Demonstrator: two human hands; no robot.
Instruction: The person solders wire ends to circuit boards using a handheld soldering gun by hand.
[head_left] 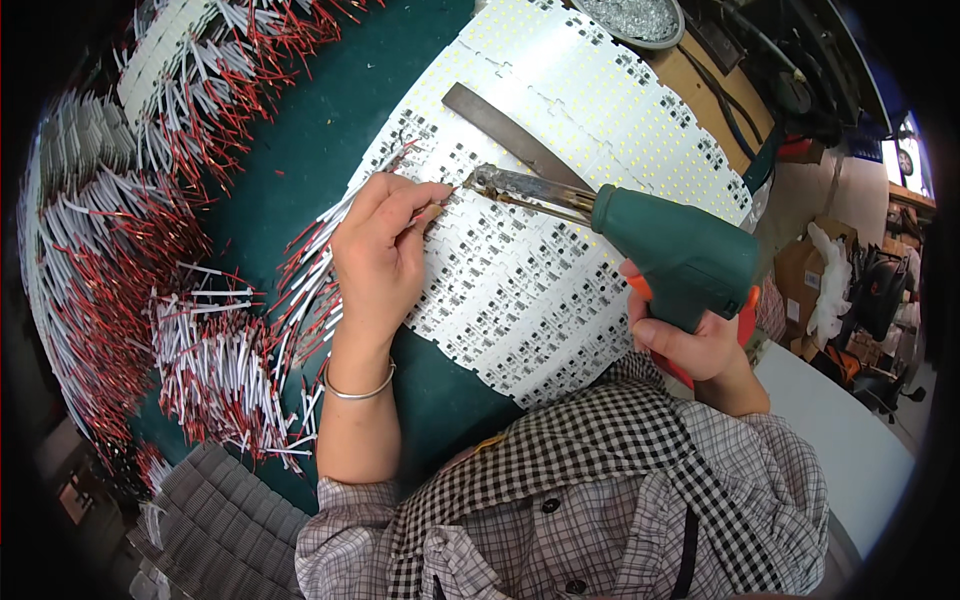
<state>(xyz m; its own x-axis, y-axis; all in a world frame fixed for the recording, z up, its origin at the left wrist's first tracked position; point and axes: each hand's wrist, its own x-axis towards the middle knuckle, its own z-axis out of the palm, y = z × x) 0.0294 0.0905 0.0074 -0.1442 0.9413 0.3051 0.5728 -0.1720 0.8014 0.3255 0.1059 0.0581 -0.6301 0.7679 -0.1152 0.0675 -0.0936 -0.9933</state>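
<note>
My right hand (695, 345) is wrapped round the grip of a green soldering gun (690, 240) with an orange trigger. Its long metal tip points left and rests at or just above a white LED circuit board panel (520, 300) dotted with black components. Close to that tip, my left hand (380, 245) has thumb and forefinger pinched on a thin wire, mostly hidden by the fingers. White-and-red wires (318, 250) fan out beside and partly behind the left hand at the panel's left edge. A dark flat metal strip (510, 132) lies across the panel, partly behind the gun.
Large heaps of cut white-and-red wires (100, 230) cover the left of the green table (300, 120), with a smaller pile (225, 370) nearer me. A round tin (640, 20) of silvery scraps stands at the back. Stacked grey strips (225, 520) sit lower left.
</note>
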